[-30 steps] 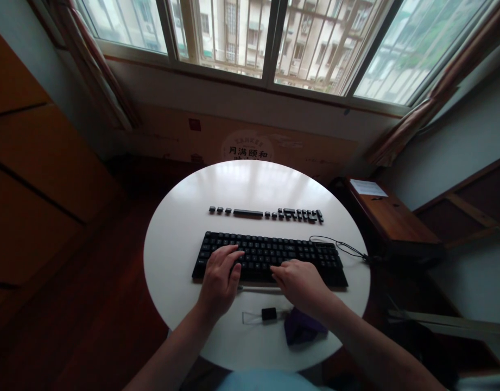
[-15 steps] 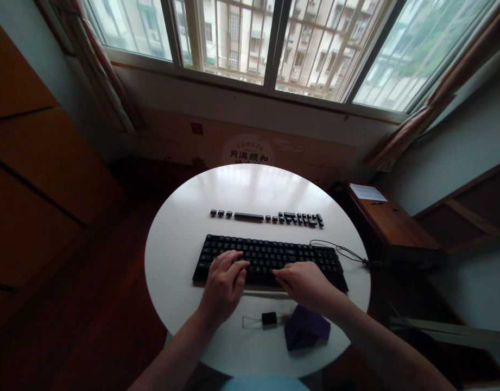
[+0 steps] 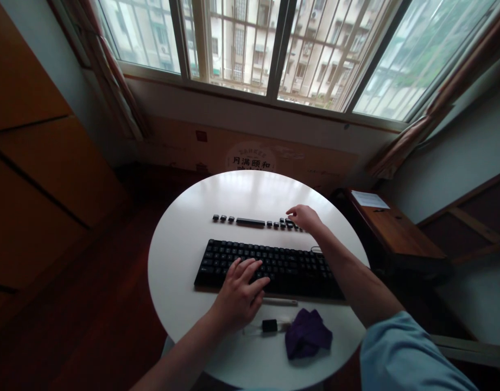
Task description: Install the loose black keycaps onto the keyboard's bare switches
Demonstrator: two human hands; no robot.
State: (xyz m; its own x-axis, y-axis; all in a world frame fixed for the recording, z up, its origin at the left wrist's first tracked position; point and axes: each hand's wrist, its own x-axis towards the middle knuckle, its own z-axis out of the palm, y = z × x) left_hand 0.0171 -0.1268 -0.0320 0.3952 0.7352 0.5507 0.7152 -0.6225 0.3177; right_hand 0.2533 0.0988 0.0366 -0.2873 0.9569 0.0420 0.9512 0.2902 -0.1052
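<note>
On a round white table lies a black keyboard [image 3: 274, 259]. My left hand [image 3: 242, 290] rests on its front middle part with fingers spread, holding nothing that I can see. Beyond the keyboard runs a row of loose black keycaps [image 3: 223, 218], with a long space bar [image 3: 250, 222] among them. My right hand [image 3: 305, 217] hovers over the right end of this row, thumb and index finger slightly apart near a keycap. It hides several keycaps there. My right forearm covers the keyboard's right part.
Nearer me lie a purple cloth [image 3: 307, 334], a wire keycap puller with a black handle [image 3: 269, 326] and a thin grey stick-like tool [image 3: 280, 301]. The keyboard's cable [image 3: 316, 249] shows beside my right forearm. A wooden side table [image 3: 400, 233] stands at the right, below the window.
My right hand has left the keyboard and moved forward to the loose keycaps. My left hand has shifted slightly right on the keyboard, its fingers more spread. The view has tilted a little.
</note>
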